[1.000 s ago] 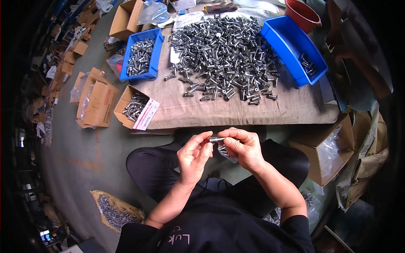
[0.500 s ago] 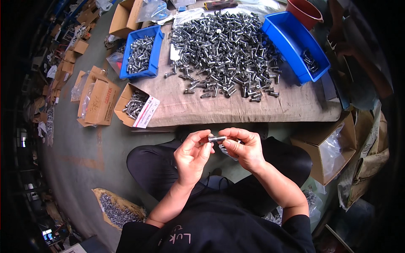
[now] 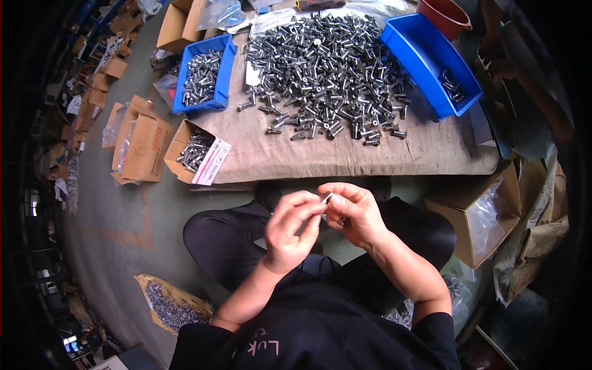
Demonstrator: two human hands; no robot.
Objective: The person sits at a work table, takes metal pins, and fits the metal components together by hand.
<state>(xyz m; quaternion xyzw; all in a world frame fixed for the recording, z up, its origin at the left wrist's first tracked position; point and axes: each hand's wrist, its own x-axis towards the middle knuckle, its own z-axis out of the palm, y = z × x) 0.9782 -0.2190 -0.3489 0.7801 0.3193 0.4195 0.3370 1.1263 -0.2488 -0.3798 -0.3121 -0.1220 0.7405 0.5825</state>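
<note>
A small shiny metal bolt (image 3: 327, 198) is held up in front of my lap, tilted and mostly covered by fingers. My right hand (image 3: 361, 216) pinches it between thumb and fingers. From the other side, my left hand (image 3: 290, 231) closes its fingertips on the bolt's near end. The two hands touch or nearly touch there. Whether more bolts sit in the right palm, I cannot make out. Beyond the hands, a large heap of similar bolts (image 3: 327, 74) covers the cloth-topped table (image 3: 290, 163).
Left on the table are a blue bin (image 3: 229, 77) and a small carton (image 3: 179, 151), both holding bolts. A blue bin (image 3: 425, 68) with few bolts lies right, beside a red bucket (image 3: 459, 18). Cardboard boxes (image 3: 145, 151) stand left; an open carton (image 3: 459, 216) stands right.
The bolt has turned from lying crosswise between the hands to a tilt. My left hand has moved right, closer to the right hand, and its fingers cover more of the bolt.
</note>
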